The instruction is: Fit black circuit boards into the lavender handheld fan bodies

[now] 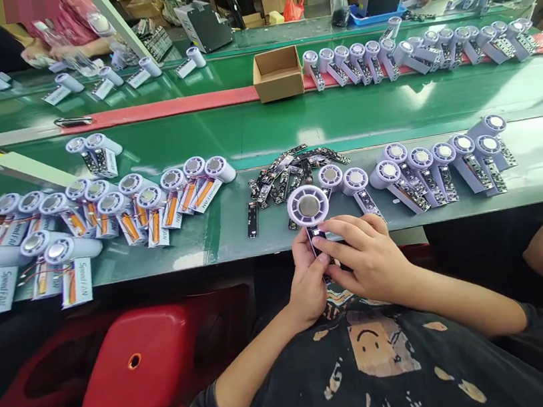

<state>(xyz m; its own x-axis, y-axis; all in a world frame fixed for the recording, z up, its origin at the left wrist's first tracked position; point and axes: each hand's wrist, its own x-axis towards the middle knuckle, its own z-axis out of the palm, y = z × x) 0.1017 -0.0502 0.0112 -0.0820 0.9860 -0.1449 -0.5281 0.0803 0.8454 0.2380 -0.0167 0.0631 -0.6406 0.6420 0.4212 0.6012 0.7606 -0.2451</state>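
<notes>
A lavender handheld fan [308,206] is held upright in front of my chest, its round head facing up toward me. My left hand [308,286] is wrapped round its handle. The fingers of my right hand [367,256] press on a dark circuit board [314,232] at the handle's front, just below the head. My fingers cover most of the handle. Just beyond my hands lies a pile of loose circuit boards [288,175], and one single board [252,219] rests apart at its left. Two more fans [355,180] lie right behind the held one.
Fans with boards showing [444,153] line the bench to the right; fans with silver battery packs [149,197] crowd the left. A cardboard box [278,76] stands on the green conveyor [221,130]. A red stool [135,364] is at lower left. Other people sit across the line.
</notes>
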